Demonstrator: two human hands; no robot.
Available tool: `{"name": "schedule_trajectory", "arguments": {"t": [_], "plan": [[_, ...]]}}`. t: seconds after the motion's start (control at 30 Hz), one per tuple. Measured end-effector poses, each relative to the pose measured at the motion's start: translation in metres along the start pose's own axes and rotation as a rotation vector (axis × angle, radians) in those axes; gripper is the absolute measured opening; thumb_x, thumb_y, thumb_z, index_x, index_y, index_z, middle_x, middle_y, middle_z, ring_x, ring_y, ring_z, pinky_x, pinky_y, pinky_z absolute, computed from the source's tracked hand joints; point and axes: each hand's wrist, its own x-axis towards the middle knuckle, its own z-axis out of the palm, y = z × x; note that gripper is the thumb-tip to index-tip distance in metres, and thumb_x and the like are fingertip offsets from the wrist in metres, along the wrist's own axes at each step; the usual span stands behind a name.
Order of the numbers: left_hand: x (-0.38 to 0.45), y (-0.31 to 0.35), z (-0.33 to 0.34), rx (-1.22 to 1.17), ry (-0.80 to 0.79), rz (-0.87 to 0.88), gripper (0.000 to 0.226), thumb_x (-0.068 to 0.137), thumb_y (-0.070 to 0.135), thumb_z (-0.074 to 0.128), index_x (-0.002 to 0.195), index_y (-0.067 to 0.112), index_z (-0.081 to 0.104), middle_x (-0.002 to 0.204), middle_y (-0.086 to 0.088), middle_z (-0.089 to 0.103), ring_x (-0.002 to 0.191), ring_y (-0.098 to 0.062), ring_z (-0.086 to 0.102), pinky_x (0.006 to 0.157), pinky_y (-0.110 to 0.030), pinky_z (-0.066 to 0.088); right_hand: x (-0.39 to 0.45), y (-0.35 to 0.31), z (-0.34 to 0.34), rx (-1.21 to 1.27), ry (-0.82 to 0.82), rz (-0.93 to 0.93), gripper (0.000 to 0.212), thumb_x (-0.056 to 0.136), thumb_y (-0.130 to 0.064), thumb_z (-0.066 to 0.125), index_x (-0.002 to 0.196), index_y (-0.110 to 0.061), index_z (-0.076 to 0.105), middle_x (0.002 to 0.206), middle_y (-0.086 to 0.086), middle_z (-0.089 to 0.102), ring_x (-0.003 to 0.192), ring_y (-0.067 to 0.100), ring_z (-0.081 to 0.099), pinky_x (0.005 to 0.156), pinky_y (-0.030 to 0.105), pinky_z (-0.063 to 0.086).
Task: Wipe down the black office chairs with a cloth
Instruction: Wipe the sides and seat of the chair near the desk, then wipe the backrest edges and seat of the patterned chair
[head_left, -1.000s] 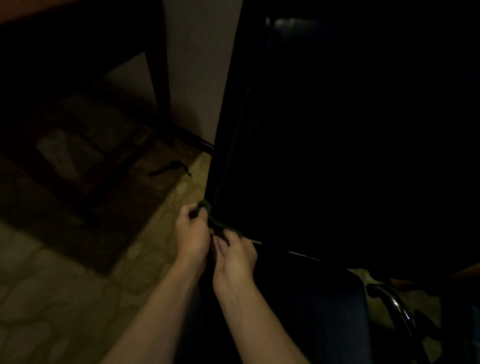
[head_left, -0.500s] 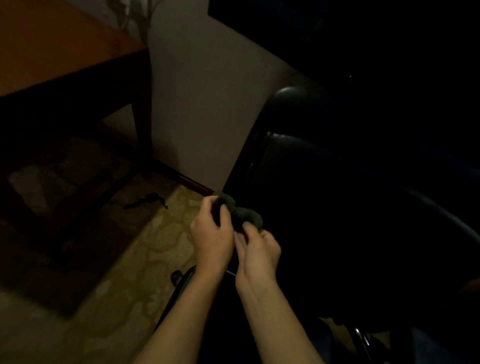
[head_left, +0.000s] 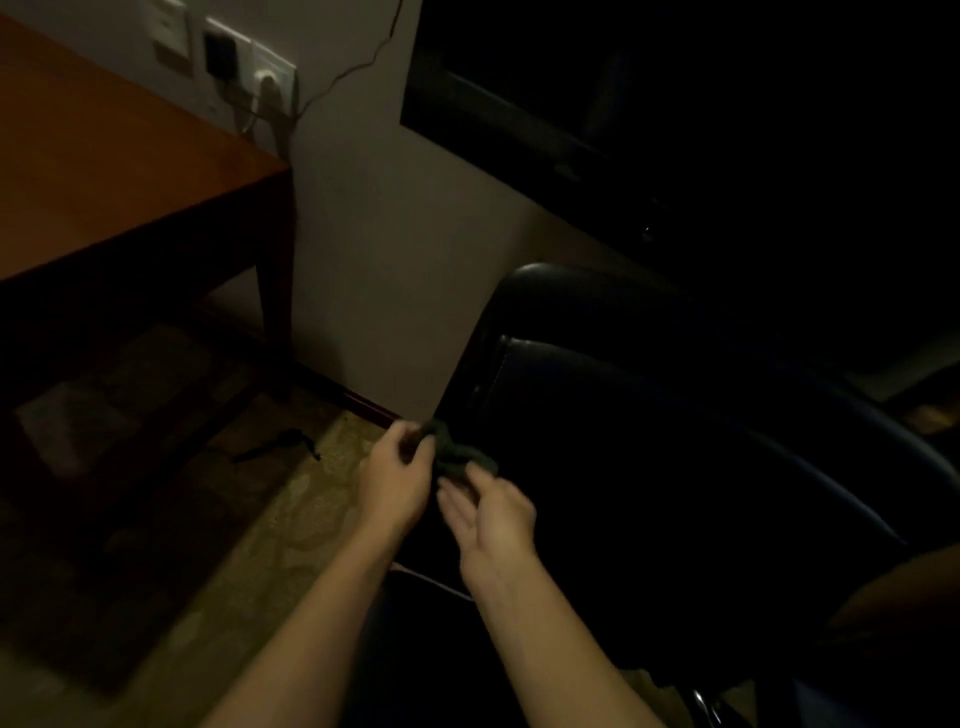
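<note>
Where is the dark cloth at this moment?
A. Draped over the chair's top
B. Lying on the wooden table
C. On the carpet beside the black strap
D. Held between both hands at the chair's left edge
D: the left hand and right hand both grip the bunched cloth beside the black chair.

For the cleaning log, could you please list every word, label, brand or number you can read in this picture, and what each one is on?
None can be read.
Wall sockets: no lettering shows; dim and too small to tell.
Black office chair: no label or brand visible in the dark.
Cloth, held by the left hand and right hand: no tag or print visible.
Wooden table: bare of text.
</note>
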Motion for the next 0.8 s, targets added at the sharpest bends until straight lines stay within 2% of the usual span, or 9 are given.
{"name": "schedule_trajectory", "arguments": {"t": [0.1, 0.23, 0.37, 0.43, 0.53, 0.6, 0.67, 0.7, 0.8], "plan": [[0.009, 0.068, 0.003, 0.042, 0.059, 0.108, 0.006, 0.092, 0.028, 0.06, 0.095, 0.024, 0.064, 0.093, 0.002, 0.07, 0.094, -0.022, 0.063, 0.081, -0.031, 0.047, -0.007, -0.058, 0.02, 0.049, -0.053, -0.085, 0.032, 0.096, -0.004, 0.054, 0.127, 0.0, 0.052, 0.101, 0.02, 0.066, 0.078, 0.025, 0.066, 0.062, 0.03, 0.055], [0.005, 0.114, 0.007, 0.122, 0.074, 0.199, 0.01, 0.092, 0.033, 0.059, 0.095, 0.025, 0.064, 0.094, 0.002, 0.071, 0.095, -0.022, 0.064, 0.082, -0.033, 0.047, -0.019, -0.115, 0.029, 0.007, -0.045, -0.098, 0.018, 0.095, -0.004, 0.056, 0.112, 0.0, 0.06, 0.083, 0.016, 0.064, 0.073, 0.025, 0.064, 0.062, 0.03, 0.054], [-0.005, 0.114, 0.0, 0.031, 0.005, 0.177, 0.009, 0.094, 0.028, 0.058, 0.097, 0.021, 0.064, 0.092, 0.002, 0.067, 0.096, -0.022, 0.064, 0.08, -0.029, 0.046, -0.028, -0.114, 0.017, -0.087, -0.121, -0.109, 0.019, 0.093, -0.008, 0.061, 0.112, -0.009, 0.06, 0.096, 0.012, 0.067, 0.082, 0.021, 0.064, 0.062, 0.029, 0.054], [-0.014, 0.12, -0.006, 0.045, -0.011, 0.189, 0.013, 0.095, 0.028, 0.056, 0.1, 0.018, 0.062, 0.104, -0.004, 0.064, 0.102, -0.024, 0.06, 0.09, -0.034, 0.048, -0.034, -0.11, 0.009, -0.144, -0.138, -0.155, 0.024, 0.091, -0.011, 0.063, 0.115, -0.011, 0.061, 0.106, 0.011, 0.068, 0.09, 0.02, 0.065, 0.064, 0.028, 0.054], [-0.032, 0.137, -0.017, 0.158, 0.032, 0.262, 0.013, 0.095, 0.028, 0.055, 0.1, 0.017, 0.06, 0.124, -0.008, 0.047, 0.119, -0.026, 0.043, 0.104, -0.036, 0.035, -0.051, -0.115, -0.007, -0.234, -0.125, -0.231, 0.02, 0.091, -0.016, 0.064, 0.111, -0.015, 0.062, 0.107, 0.005, 0.069, 0.092, 0.017, 0.065, 0.067, 0.025, 0.053], [-0.044, 0.149, -0.024, 0.133, 0.012, 0.333, 0.011, 0.096, 0.026, 0.056, 0.098, 0.015, 0.059, 0.115, -0.005, 0.055, 0.11, -0.021, 0.051, 0.095, -0.031, 0.043, -0.064, -0.122, -0.022, -0.289, -0.126, -0.334, 0.015, 0.09, -0.018, 0.066, 0.105, -0.017, 0.064, 0.103, 0.003, 0.07, 0.092, 0.016, 0.067, 0.075, 0.027, 0.055], [-0.057, 0.158, -0.029, 0.05, -0.061, 0.346, 0.008, 0.098, 0.024, 0.053, 0.093, 0.018, 0.056, 0.09, 0.003, 0.061, 0.082, -0.001, 0.059, 0.066, -0.01, 0.044, -0.074, -0.126, -0.034, -0.286, -0.133, -0.442, 0.011, 0.089, -0.017, 0.068, 0.099, -0.015, 0.065, 0.099, 0.006, 0.071, 0.09, 0.018, 0.07, 0.082, 0.032, 0.058], [-0.066, 0.164, -0.031, 0.02, -0.096, 0.354, 0.009, 0.099, 0.023, 0.052, 0.092, 0.02, 0.054, 0.083, 0.006, 0.059, 0.073, 0.005, 0.058, 0.057, -0.008, 0.04, -0.083, -0.128, -0.041, -0.258, -0.146, -0.478, 0.01, 0.089, -0.016, 0.068, 0.097, -0.013, 0.065, 0.099, 0.007, 0.072, 0.09, 0.019, 0.07, 0.083, 0.035, 0.058], [-0.094, 0.177, -0.03, -0.058, -0.162, 0.339, 0.01, 0.101, 0.027, 0.049, 0.096, 0.019, 0.053, 0.086, 0.004, 0.059, 0.073, 0.001, 0.056, 0.059, -0.019, 0.042, -0.111, -0.134, -0.063, -0.205, -0.192, -0.558, 0.007, 0.09, -0.015, 0.067, 0.094, -0.012, 0.062, 0.101, 0.011, 0.071, 0.092, 0.022, 0.07, 0.082, 0.034, 0.058]]}}
